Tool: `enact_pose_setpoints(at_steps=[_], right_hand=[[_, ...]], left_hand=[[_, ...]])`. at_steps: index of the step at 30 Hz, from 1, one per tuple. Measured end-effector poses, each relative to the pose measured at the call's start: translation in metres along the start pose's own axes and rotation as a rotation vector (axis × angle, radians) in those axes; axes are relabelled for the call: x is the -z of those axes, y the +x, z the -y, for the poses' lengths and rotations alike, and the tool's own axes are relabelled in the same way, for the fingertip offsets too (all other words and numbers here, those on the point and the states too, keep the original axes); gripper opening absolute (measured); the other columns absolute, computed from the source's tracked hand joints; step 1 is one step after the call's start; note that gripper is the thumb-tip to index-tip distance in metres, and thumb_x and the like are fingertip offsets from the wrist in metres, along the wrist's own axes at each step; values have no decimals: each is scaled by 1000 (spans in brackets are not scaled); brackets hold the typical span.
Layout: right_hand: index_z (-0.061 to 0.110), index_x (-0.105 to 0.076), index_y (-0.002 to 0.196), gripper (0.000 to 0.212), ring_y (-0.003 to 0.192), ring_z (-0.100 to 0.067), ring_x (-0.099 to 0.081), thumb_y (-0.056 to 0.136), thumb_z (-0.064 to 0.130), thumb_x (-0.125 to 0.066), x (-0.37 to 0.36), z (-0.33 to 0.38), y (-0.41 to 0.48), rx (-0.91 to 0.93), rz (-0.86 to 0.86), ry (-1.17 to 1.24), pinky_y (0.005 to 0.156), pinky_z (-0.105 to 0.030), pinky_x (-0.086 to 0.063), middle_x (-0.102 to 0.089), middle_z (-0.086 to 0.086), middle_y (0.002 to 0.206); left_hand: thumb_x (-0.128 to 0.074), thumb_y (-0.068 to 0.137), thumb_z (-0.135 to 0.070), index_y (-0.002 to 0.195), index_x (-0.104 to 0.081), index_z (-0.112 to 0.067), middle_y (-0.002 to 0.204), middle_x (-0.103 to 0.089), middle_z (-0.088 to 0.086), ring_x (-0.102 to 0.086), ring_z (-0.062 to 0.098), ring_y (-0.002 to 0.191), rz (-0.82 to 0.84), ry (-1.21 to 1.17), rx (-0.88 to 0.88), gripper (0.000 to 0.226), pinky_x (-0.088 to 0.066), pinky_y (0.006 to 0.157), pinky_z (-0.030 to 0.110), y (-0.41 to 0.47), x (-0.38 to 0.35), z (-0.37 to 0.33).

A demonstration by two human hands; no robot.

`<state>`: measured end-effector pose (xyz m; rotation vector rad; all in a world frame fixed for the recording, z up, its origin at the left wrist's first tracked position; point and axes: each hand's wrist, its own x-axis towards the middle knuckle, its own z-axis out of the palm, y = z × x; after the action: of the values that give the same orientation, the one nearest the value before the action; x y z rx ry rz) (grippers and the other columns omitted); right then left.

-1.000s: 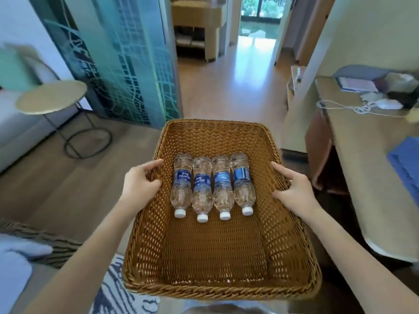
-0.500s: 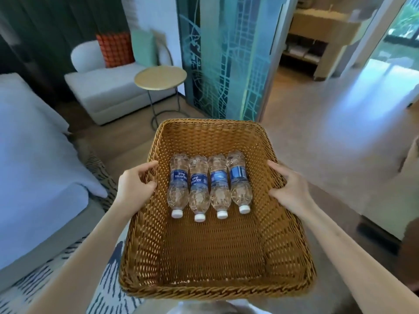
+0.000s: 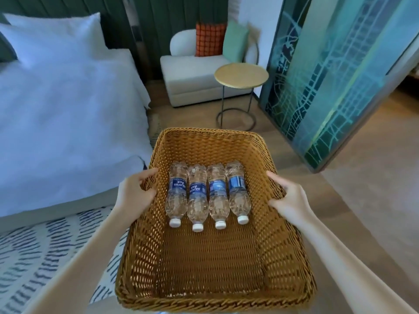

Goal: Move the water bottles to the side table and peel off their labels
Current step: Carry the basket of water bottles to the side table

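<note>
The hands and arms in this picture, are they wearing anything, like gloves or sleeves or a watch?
No. The left hand and right hand are bare, with no gloves, and no rings show on the fingers in view. Both forearms are bare too, all the way to the picture's bottom edge: no sleeves, no watch, no bracelet. The nails look short and unpainted, though they are small here.

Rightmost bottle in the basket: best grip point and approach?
Take the rightmost bottle from above, around the labelled middle, fingers across its width. It lies flat, cap toward the person, its left side against the neighbouring bottle; only its right side faces bare basket floor, so enter there.
</note>
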<state>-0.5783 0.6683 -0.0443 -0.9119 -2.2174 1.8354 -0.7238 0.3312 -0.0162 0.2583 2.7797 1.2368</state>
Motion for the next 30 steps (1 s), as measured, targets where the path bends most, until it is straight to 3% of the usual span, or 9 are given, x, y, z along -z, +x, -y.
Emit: enact_pose_setpoints(at_steps=[2,5,8,10,14,23,30], right_hand=[[32,-53,144,85,52,4,-51,77,-18,-68,-9,5,27,-37,40,40,44,-8,-42,-49,1,152],[35,-53,144,86,40,4,-53,78,-19,-66,-16,10,70,-57,75,25,42,-11,-42,-47,1,154],[38,-52,144,87,34,-7,-48,79,-19,-64,-19,15,118,-43,64,-71,38,-20,-41,-44,0,156],[38,-51,145,87,34,-8,-48,79,-19,-64,-19,22,152,-35,49,-130,38,-20,-41,-44,-1,156],[39,-52,144,87,33,-7,-46,80,-18,-64,-16,51,224,-5,14,-202,38,-20,-40,-45,0,156],[48,-53,140,91,35,-9,-49,78,-17,-67,-14,112,384,46,-14,-282,38,-22,-43,-44,1,156],[37,-53,144,87,36,-6,-52,78,-18,-67,-16,144,560,94,76,-288,39,-20,-43,-46,-1,155]], left_hand=[[-67,85,4,132,-64,-24,136,-63,0,-62,10,93,-3,-9,31,55,-51,77,26,15,-4,6],[-68,85,3,131,-65,-23,136,-63,2,-62,28,117,2,-35,78,54,-50,98,42,52,-17,13],[-67,83,6,131,-65,-24,137,-62,-1,-52,26,131,33,-45,97,57,-41,102,33,105,-38,16],[-66,83,7,132,-65,-23,137,-63,0,-52,24,130,52,-57,84,57,-42,100,30,145,-51,14],[-66,85,6,135,-63,-22,138,-62,1,-53,24,130,92,-79,64,57,-39,110,38,227,-69,-1],[-68,84,4,134,-64,-20,137,-63,0,-55,20,127,43,-74,20,56,-36,106,27,384,-89,-43],[-65,84,5,134,-63,-21,135,-64,5,-59,21,123,-25,-101,115,57,-46,109,42,512,-131,-72]])
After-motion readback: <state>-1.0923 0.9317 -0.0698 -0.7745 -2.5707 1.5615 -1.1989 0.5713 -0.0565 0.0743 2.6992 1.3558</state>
